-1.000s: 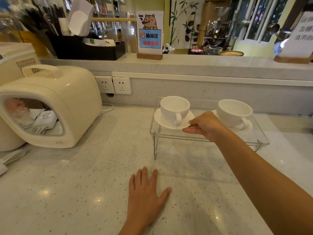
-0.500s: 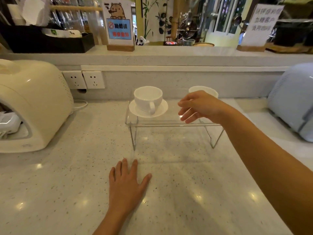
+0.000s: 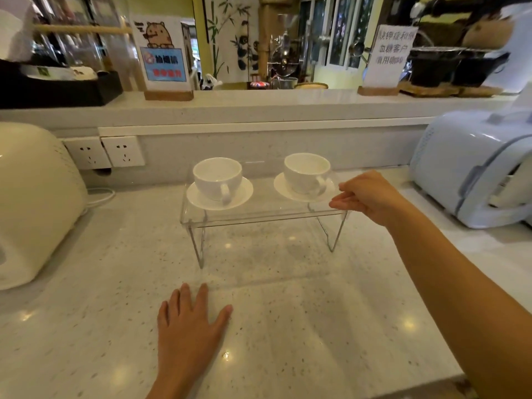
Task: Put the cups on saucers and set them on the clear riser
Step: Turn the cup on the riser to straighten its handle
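White glazed cups seated on saucers, both sets on the clear riser; placement step judged near complete.
Left cup [image 3: 217, 177] on saucer [image 3: 219, 193] at 10 o'clock, right cup [image 3: 307, 171] on saucer [image 3: 304, 188] at 2 o'clock of the riser [image 3: 259, 214]. Right hand [image 3: 367, 197]: grip loosely curled, holding nothing, fingertips near the riser's 3 o'clock edge. Left hand [image 3: 190, 329]: flat, fingers spread on the speckled bench [image 3: 316, 326]. Next: withdraw without nudging the thin wire legs.

riser [image 3: 259, 213] on counter [image 3: 288, 326] | 2 cups on saucers atop: left cup [image 3: 217, 178], right cup [image 3: 306, 172]
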